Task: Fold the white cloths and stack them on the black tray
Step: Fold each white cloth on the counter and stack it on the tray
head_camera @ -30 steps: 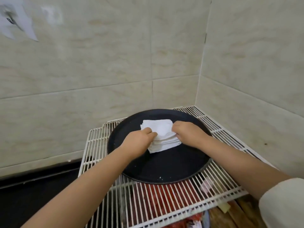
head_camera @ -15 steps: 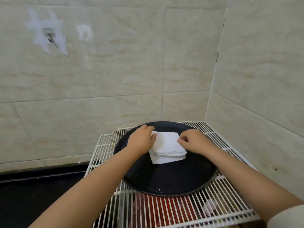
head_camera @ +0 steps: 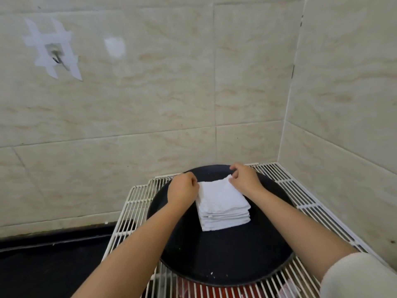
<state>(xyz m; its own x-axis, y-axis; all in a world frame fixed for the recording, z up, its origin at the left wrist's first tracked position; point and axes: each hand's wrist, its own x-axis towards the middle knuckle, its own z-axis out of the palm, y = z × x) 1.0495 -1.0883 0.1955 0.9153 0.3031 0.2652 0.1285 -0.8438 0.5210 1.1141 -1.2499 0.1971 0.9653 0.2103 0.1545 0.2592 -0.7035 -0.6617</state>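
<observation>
A stack of several folded white cloths (head_camera: 223, 204) lies on the round black tray (head_camera: 227, 254), toward its far half. My left hand (head_camera: 182, 189) rests against the stack's far left corner with curled fingers. My right hand (head_camera: 245, 178) pinches the far right corner of the top cloth between thumb and fingers. The stack's layered front edges show, slightly uneven.
The tray sits on a white wire rack (head_camera: 300, 203) pushed into a tiled wall corner. Red items (head_camera: 214, 291) lie under the rack. A dark counter (head_camera: 43, 265) lies lower left. A taped hook (head_camera: 57, 57) hangs on the left wall.
Both hands slid from the sides of the stack to its far corners. The view tilted up and the stack looks squarer than a second ago.
</observation>
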